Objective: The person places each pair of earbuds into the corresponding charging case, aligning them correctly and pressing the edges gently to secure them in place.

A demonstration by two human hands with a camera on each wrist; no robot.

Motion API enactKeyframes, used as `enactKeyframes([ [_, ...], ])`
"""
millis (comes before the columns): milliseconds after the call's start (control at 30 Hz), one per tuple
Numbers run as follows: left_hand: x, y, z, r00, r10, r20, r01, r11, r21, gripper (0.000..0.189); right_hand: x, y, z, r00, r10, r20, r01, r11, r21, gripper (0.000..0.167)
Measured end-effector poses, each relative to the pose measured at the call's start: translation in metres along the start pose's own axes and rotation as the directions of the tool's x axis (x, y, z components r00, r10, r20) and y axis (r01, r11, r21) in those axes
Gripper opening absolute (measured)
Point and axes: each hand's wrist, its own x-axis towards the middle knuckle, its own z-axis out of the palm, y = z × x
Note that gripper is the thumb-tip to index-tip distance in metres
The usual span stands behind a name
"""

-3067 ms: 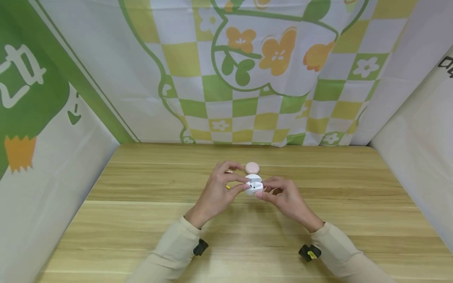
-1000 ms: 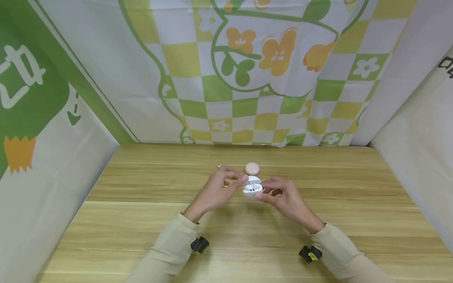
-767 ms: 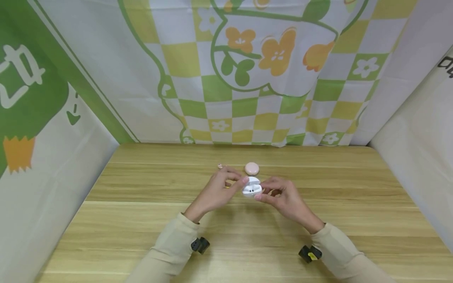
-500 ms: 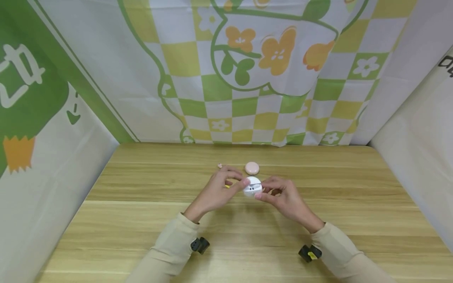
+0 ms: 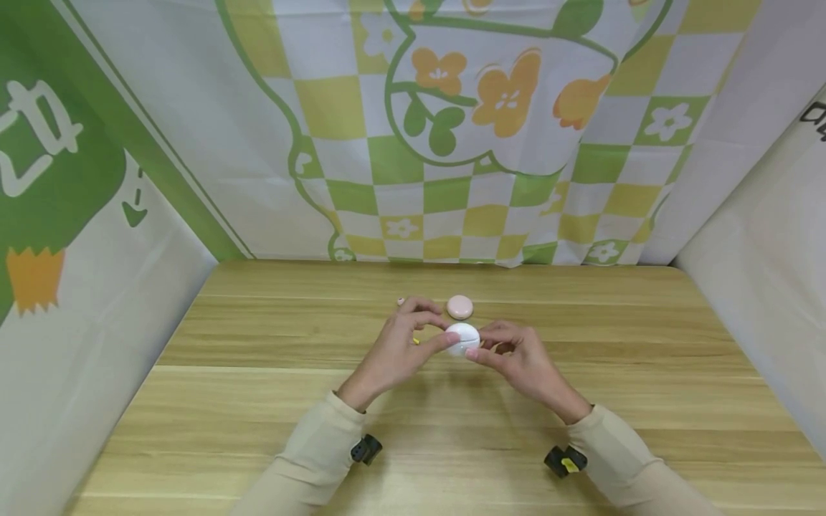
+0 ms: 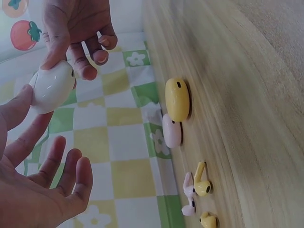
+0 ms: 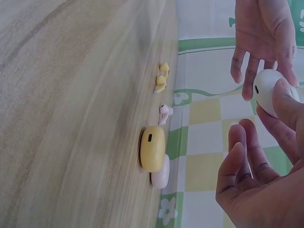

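Observation:
Between my two hands is a white earbud case [image 5: 463, 340], held up over the table, its lid down along a thin seam. My left hand [image 5: 395, 355] pinches its left side by thumb and index finger, the other fingers spread away from it. From the right, my right hand [image 5: 529, 363] grips the case with thumb and fingertips. The left wrist view shows the charging slot on the case's underside. Below it on the table stands a yellow earbud case [image 6: 177, 99], hidden in the head view, with a pink earbud case [image 5: 459, 307] just behind.
Left of the cases lie several loose earbuds: pink earbuds [image 6: 188, 190] and yellow earbuds [image 6: 202, 183], mostly covered by my left hand in the head view. A patterned cloth backdrop [image 5: 445, 201] hangs at the table's far edge, with printed panels on both sides.
The white case's lid has swung from open to down, hiding the dark-dotted inside seen before. My left thumb has moved slightly right on the lid; my right hand has barely moved.

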Motion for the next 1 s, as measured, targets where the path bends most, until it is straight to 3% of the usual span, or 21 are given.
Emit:
enactKeyframes([
  [167, -0.0004, -0.0007, 0.0018, 0.999, 0.035, -0.020, -0.034, 0.998, 0.055, 0.016, -0.0001, 0.0007, 0.0001, 1.000, 0.005, -0.006, -0.005, 1.000, 0.004, 0.018],
  [500, -0.0024, -0.0002, 0.0018, 1.000, -0.017, 0.003, 0.017, 0.997, 0.070, 0.023, 0.0000, 0.0012, -0.0002, 1.000, 0.006, -0.015, -0.006, 1.000, 0.017, 0.019],
  [767, -0.0036, -0.0044, 0.0019, 0.999, -0.037, 0.030, 0.035, 0.999, 0.040, 0.020, 0.0012, -0.0001, -0.0012, 1.000, 0.021, -0.004, -0.021, 1.000, -0.013, 0.019],
  [1000, -0.0032, -0.0077, 0.0023, 0.998, -0.061, 0.032, 0.062, 0.998, -0.015, 0.018, 0.0014, 0.0021, 0.0002, 0.999, -0.032, -0.001, 0.032, 0.997, -0.069, 0.027],
])
